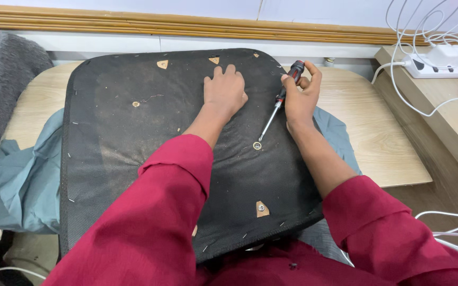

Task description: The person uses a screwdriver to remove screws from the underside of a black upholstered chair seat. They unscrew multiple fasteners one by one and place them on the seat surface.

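Gripping a red-and-black-handled screwdriver [281, 97], the right hand [299, 98] has its fingers clenched round the handle; the tip meets a round metal screw [257, 145] at seven o'clock. The left hand [223, 91] lies released on the black fabric seat underside [133, 143].

My two arms in dark red.
Loose long sleeves [155, 212] pushed up my forearms; hands [225, 90] bare, no rings or watch.

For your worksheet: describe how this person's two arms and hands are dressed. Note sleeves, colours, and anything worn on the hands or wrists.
Both arms wear loose, dark red long sleeves, pushed back so the forearms show. The left hand and right hand are bare: no gloves, and no rings, watch or bracelets can be seen. The sleeve cloth is plain, without pattern.
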